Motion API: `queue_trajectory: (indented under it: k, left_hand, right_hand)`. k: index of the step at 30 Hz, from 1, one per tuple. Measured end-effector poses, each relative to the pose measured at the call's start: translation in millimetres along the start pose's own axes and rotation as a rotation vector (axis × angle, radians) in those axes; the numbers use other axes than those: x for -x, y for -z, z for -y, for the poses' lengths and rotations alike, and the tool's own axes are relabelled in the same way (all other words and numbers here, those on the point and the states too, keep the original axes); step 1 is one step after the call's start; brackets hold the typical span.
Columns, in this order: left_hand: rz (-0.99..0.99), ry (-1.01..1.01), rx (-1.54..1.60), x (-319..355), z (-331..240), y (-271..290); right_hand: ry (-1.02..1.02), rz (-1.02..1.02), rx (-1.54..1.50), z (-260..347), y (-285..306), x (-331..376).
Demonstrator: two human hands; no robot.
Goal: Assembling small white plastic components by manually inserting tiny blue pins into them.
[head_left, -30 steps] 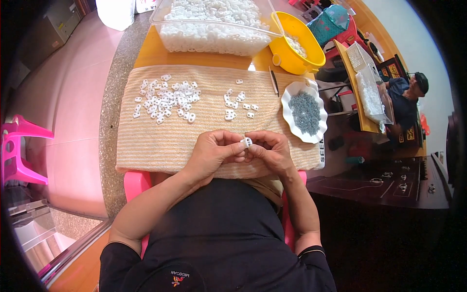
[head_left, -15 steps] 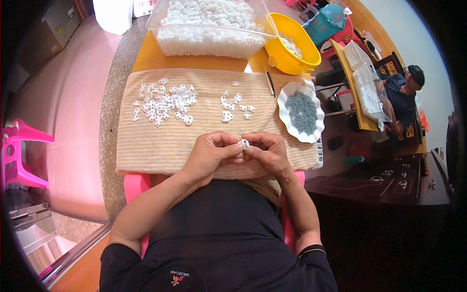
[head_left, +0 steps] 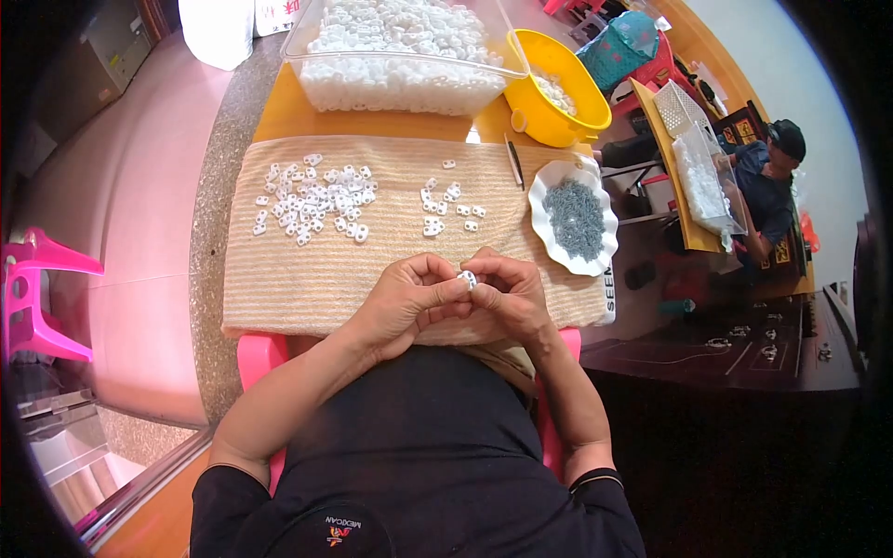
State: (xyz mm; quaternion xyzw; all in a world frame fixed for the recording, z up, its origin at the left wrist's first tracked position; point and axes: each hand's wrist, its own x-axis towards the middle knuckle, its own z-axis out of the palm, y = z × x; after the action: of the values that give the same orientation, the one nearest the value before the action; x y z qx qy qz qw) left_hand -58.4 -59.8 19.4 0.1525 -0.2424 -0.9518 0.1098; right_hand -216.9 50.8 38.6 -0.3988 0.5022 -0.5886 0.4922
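Observation:
Between the fingertips of both hands is a small white plastic piece (head_left: 467, 277) with dark holes. My left hand (head_left: 414, 299) pinches it from the left, thumb and forefinger closed. From the other side my right hand (head_left: 510, 293) grips it the same way; whether a smaller part is in those fingers is hidden. Both hands are over the near edge of a striped beige towel (head_left: 307, 279). A large loose pile of similar white pieces (head_left: 321, 200) lies at the left, and a smaller group (head_left: 434, 206) lies beyond my hands.
A scalloped white dish (head_left: 542, 237) of small grey parts (head_left: 575, 219) stands at the right, near a thin pen-like tool (head_left: 514, 160). Behind the towel are a clear bin (head_left: 400, 88) of white pieces and a yellow basin (head_left: 558, 123). Another person (head_left: 767, 186) sits at the far right.
My hands stay in nearly the same place, still pinching the white piece, with its face and my fingertips slightly shifted. The other person's head has moved a little.

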Motion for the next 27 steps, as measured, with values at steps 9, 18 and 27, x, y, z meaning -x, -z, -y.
queue_trajectory:
  k: [9, 18, 27]
  left_hand:
    - [0.033, -0.045, -0.055, 0, 5, 1]
    - [0.070, -0.088, -0.103, -1, 4, -1]
    - [0.011, 0.006, -0.042, 3, 1, -4]
  right_hand:
    - [0.058, 0.031, 0.090, 2, -3, 1]
    - [-0.005, 0.043, 0.098, -2, 4, 0]
    - [-0.176, -0.156, 0.274, 28, 7, -6]
